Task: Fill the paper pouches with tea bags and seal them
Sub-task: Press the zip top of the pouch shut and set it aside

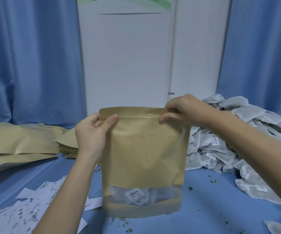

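A brown paper pouch (144, 154) stands upright on the blue table, its top strip pressed flat. Tea bags show through the clear window (143, 195) near its bottom. My left hand (92, 132) pinches the pouch's top left corner, thumb on the front along the zip line. My right hand (185, 110) pinches the top right corner at the same line. A large heap of grey-white tea bags (234, 141) lies to the right of the pouch.
Flat brown pouches (18, 142) are stacked at the left, with a neater pile (69, 146) behind my left wrist. Printed white paper slips (23, 210) are scattered at the front left. Tea crumbs dot the blue tabletop (204, 208). Blue curtains and a white panel stand behind.
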### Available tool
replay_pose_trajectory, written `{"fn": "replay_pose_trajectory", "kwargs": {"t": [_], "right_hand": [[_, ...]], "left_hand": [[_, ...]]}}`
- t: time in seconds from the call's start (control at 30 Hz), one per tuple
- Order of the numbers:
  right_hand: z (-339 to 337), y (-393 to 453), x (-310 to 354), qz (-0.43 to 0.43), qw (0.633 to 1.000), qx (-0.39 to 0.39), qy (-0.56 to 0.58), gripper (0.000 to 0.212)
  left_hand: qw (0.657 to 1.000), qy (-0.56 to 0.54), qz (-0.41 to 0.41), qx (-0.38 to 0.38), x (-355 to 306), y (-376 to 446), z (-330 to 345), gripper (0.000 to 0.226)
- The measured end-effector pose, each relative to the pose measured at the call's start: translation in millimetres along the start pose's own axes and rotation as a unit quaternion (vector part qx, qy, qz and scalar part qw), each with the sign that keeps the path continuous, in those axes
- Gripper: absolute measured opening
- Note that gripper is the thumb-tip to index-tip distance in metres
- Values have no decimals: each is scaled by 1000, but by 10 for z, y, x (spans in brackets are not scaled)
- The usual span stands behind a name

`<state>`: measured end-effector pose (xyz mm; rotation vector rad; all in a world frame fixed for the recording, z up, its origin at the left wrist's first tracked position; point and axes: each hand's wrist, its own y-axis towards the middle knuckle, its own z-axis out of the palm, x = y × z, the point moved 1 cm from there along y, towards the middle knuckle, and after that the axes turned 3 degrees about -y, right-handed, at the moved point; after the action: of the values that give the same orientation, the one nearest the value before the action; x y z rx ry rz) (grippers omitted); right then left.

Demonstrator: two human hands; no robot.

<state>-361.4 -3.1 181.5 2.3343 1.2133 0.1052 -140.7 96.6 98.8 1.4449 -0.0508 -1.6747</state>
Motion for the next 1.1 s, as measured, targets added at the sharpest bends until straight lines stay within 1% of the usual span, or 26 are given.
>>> {"fn": "replay_pose_trajectory", "kwargs": {"t": [0.13,0.23,0.27,0.33,0.37,0.47,0.57,0.63,0.73,0.8,0.87,0.93,1.0,1.1], "right_hand": [[28,-24,-32,20,999,-27,-18,57],[30,-29,-62,11,998,-49,-39,57],[24,-22,-58,17,997,-50,-53,56],[50,16,-3,26,996,-42,-72,57],[90,50,71,20,996,-44,-68,57],[212,189,407,-27,994,-100,-25,53],[218,293,607,-48,986,-158,-22,63],[192,316,623,-50,985,-163,-32,64],[145,271,504,1,981,-172,-90,66],[149,202,421,32,970,-213,-113,67],[174,156,375,35,963,-241,-113,65],[195,144,311,48,964,-235,-110,66],[185,122,208,86,966,-220,-101,68],[204,67,93,139,956,-243,-84,68]], "left_hand": [[1000,-19,-3,2,19,14,25,22],[999,-34,4,6,37,3,49,35],[999,-32,5,5,47,-1,57,30],[1000,-18,8,2,64,-21,76,10],[1000,-14,9,3,64,-34,95,7],[1000,-13,14,12,50,-68,157,6],[999,-31,16,13,-1,-78,162,5],[999,-34,15,11,-20,-72,130,6],[999,-34,19,-8,-23,-47,31,7],[999,-39,14,-10,-19,-38,-18,8],[999,-41,6,-1,-9,-39,-11,9],[999,-48,2,-7,11,-38,-1,8],[998,-55,2,-17,27,-19,-26,10],[998,-65,-8,-13,55,5,-46,12]]}}
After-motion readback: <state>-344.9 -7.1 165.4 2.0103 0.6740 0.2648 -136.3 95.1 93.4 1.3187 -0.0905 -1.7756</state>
